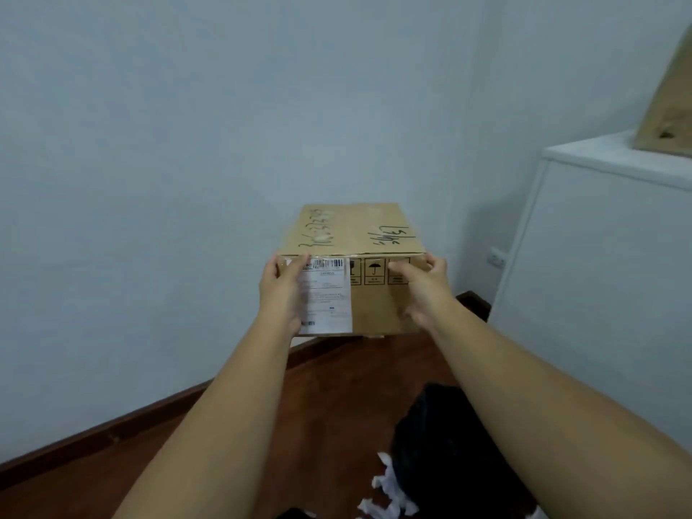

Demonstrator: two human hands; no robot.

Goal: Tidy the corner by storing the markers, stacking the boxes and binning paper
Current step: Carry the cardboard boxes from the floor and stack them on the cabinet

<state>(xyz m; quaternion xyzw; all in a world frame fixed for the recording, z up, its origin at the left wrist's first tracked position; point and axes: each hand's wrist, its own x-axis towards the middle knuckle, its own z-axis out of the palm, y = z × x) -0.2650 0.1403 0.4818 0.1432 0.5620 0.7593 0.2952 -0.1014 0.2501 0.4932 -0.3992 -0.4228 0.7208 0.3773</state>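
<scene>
A brown cardboard box point(359, 256) with handwriting on top and a white shipping label on its near face is held up in the room corner, above the floor. My left hand point(282, 290) grips its left near edge, thumb over the top rim. My right hand point(425, 290) grips the right near edge, fingers curled round the corner. Crumpled white paper scraps point(387, 492) lie on the wooden floor at the bottom. No markers are in view.
A white cabinet point(606, 279) stands at the right, with another cardboard box point(670, 91) on top of it. A black object point(449, 455) sits on the brown wooden floor point(337, 406) by the paper. Pale blue walls meet behind the box.
</scene>
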